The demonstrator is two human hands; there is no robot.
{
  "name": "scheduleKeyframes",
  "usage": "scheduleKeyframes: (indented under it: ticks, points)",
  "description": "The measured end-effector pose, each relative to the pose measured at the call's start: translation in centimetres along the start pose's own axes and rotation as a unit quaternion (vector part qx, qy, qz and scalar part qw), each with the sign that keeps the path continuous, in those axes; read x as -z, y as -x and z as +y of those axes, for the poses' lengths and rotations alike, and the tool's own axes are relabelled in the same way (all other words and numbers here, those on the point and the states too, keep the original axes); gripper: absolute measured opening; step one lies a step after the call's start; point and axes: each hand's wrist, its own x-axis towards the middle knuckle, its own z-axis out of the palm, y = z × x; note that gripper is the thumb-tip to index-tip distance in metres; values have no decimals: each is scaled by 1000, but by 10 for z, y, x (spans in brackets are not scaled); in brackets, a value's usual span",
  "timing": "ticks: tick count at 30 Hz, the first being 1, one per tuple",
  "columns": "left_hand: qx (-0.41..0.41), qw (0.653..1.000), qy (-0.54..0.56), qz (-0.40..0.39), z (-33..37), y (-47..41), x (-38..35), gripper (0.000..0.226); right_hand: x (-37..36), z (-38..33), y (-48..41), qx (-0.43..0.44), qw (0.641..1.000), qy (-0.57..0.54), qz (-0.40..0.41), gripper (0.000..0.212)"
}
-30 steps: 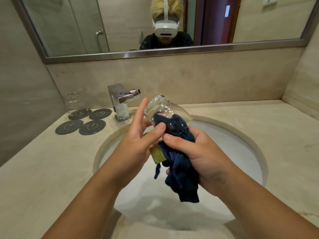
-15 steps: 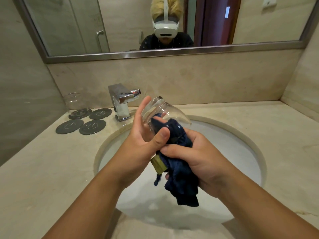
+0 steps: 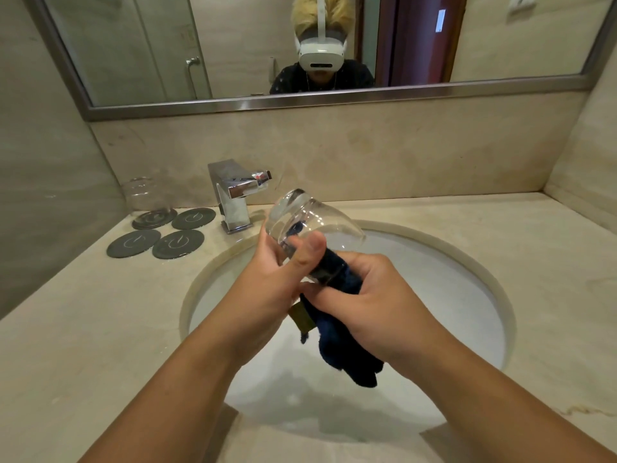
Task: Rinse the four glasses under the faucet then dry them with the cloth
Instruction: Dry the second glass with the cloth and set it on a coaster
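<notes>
Gripped by the left hand (image 3: 267,289), a clear, smooth glass (image 3: 310,225) tilts base-up; the right hand (image 3: 374,305) clutches fuzzy navy cloth (image 3: 337,349), seemingly stuffed inside.

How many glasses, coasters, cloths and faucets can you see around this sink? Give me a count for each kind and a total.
Glasses: 2, the held glass and the glass on a coaster
Coasters: 4
Cloth: 1
Faucet: 1
Total: 8
</notes>
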Motion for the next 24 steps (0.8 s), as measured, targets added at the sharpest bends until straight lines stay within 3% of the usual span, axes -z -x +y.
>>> scheduleKeyframes:
  ticks: [4,7,9,12,16,19,24]
  points:
    - [-10,1000,12,-8,3,0,5,140,3,-6,0,-43,993,-104,-27,37]
    - [-28,999,11,-18,5,0,6,128,6,-9,0,-68,983,-167,-32,38]
    - [-38,999,13,-18,4,-1,5,113,6,-7,-2,-58,985,-163,-3,26]
    - [-32,999,18,-16,3,1,-1,95,2,0,-3,-23,996,-71,48,17]
    - [-23,1000,-3,7,3,1,-7,116,-2,2,0,-5,999,-14,46,29]
    - [-26,999,-23,27,0,0,-7,115,-4,2,1,3,999,-39,17,39]
    - [-29,999,4,-11,3,1,0,115,3,-1,-2,-44,989,-138,-11,25]
